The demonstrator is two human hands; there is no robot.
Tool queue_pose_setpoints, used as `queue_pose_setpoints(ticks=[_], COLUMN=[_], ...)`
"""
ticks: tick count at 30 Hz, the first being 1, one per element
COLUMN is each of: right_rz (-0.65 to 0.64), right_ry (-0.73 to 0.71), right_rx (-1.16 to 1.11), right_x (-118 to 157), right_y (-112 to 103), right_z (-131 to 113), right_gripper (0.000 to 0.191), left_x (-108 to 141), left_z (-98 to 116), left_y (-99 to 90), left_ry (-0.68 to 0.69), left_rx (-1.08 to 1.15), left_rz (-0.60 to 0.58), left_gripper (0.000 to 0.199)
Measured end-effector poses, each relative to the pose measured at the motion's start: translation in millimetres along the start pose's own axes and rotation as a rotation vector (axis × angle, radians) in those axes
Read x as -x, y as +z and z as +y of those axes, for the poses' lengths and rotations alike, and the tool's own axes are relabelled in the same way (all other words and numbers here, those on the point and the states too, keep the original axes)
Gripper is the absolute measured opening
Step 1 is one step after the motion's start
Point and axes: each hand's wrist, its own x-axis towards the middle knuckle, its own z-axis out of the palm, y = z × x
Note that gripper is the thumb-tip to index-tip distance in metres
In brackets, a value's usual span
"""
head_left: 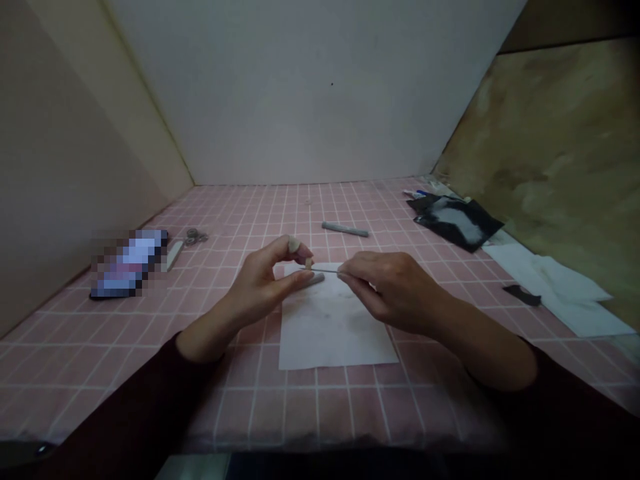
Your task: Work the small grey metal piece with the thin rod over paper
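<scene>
My left hand (260,283) pinches a small beige block (309,264) narrowly while my right hand (390,290) grips a thin metal rod (325,270) against it, above a sheet of white paper (335,327).

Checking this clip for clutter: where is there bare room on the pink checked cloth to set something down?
Bare cloth lies beyond the grey stick, up to the far wall, and this side of the phone, left of the left hand. It is crowded at the right, around the black packet and white paper towels.

matt white paper (333,330), pink checked cloth (320,413), glossy black plastic packet (453,223), shiny metal rod (325,270)
</scene>
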Motion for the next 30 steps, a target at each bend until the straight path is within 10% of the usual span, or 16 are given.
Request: queue_pose_setpoints(ticks=[30], right_rz=[0.054], right_ry=[-0.04], right_rx=[-0.178], right_x=[-2.9], right_y=[3.3], right_z=[2.3], right_gripper=[0.025], left_x=[-1.6], left_z=[5.2], left_y=[-4.4], left_ry=[0.009], left_rx=[-0.068], left_rz=[-0.067], left_gripper=[0.015])
